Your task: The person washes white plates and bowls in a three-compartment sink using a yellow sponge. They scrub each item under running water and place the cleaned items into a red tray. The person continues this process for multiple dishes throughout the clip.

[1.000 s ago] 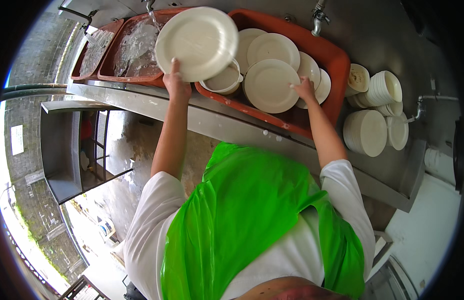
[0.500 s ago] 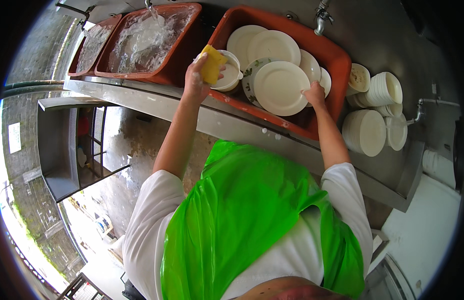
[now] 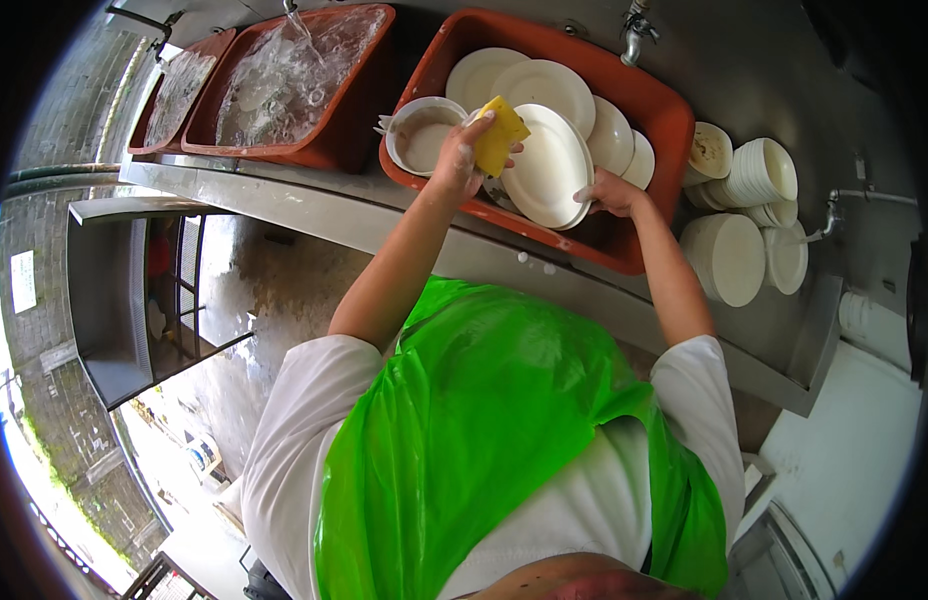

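My left hand is closed around a yellow sponge, close to the left edge of a white plate. That plate is gripped at its right edge by my right hand, tilted above a red-brown tub. Other white plates lie overlapping in the tub behind it. At the tub's left end is a white bowl, its inside looking soiled. Whether the sponge touches the plate I cannot tell.
To the left, water runs from a tap into a second tub of churning water, with another tub beyond. Stacked white bowls and a stack of white dishes stand on the right. A tap hangs behind the plates.
My left hand has moved right with the sponge, from beside the bowl to the plate. My right hand has lifted and tilted the plate, which lay flatter before.
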Demonstrator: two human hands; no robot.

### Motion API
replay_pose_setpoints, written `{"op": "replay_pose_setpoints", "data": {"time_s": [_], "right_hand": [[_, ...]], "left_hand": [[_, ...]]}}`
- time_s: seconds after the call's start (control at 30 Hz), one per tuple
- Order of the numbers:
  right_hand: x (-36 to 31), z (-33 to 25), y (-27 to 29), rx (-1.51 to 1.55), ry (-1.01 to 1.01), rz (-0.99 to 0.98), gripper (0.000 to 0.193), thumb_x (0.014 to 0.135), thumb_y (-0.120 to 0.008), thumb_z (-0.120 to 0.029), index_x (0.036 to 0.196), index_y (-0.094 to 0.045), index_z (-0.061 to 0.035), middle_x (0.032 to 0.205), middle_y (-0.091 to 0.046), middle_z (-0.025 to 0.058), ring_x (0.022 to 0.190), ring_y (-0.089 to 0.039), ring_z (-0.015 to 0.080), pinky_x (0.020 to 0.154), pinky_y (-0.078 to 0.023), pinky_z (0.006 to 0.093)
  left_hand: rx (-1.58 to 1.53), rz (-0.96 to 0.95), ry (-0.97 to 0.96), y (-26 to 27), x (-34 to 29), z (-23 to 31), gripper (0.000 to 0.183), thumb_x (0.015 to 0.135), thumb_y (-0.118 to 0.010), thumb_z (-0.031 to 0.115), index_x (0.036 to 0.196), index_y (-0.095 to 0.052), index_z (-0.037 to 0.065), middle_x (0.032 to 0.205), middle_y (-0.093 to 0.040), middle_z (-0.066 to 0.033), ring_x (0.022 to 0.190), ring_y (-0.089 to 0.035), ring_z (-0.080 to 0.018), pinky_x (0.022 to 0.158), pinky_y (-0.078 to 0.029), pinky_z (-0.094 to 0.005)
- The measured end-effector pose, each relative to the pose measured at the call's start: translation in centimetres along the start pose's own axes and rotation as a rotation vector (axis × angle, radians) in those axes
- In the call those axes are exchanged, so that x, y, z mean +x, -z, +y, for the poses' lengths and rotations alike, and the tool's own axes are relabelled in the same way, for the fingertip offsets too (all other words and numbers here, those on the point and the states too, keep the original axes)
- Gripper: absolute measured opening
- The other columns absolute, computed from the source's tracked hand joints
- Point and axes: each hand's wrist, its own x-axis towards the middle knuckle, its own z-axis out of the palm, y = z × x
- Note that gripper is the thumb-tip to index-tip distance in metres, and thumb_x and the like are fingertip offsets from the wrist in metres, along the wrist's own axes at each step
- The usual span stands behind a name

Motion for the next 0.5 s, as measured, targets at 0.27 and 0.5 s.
{"op": "replay_pose_setpoints", "data": {"time_s": [0.27,0.5], "right_hand": [[-8.1,-2.2,1.3,0.253,0.142,0.288,0.050,0.080,-0.060,-0.010,0.128,-0.048,-0.0010,0.111,-0.063,0.0102,0.096,-0.063,0.0156,0.064,-0.057,0.0308],[-13.4,-0.4,-4.1,0.509,0.151,0.298,0.046,0.081,-0.056,-0.004,0.126,-0.047,0.0007,0.110,-0.062,0.0111,0.094,-0.065,0.0215,0.082,-0.056,0.0337]], "left_hand": [[0.186,0.012,-0.090,-1.1,1.0,-0.3,0.049,0.095,-0.053,0.033,0.131,-0.047,0.001,0.119,-0.060,-0.0147,0.101,-0.062,-0.0243,0.078,-0.050,-0.0347],[0.891,-0.145,-0.592,-12.7,3.3,-9.3,0.048,0.089,-0.053,0.020,0.132,-0.043,0.000,0.134,-0.043,-0.0298,0.133,-0.031,-0.0494,0.110,-0.027,-0.0498]]}}
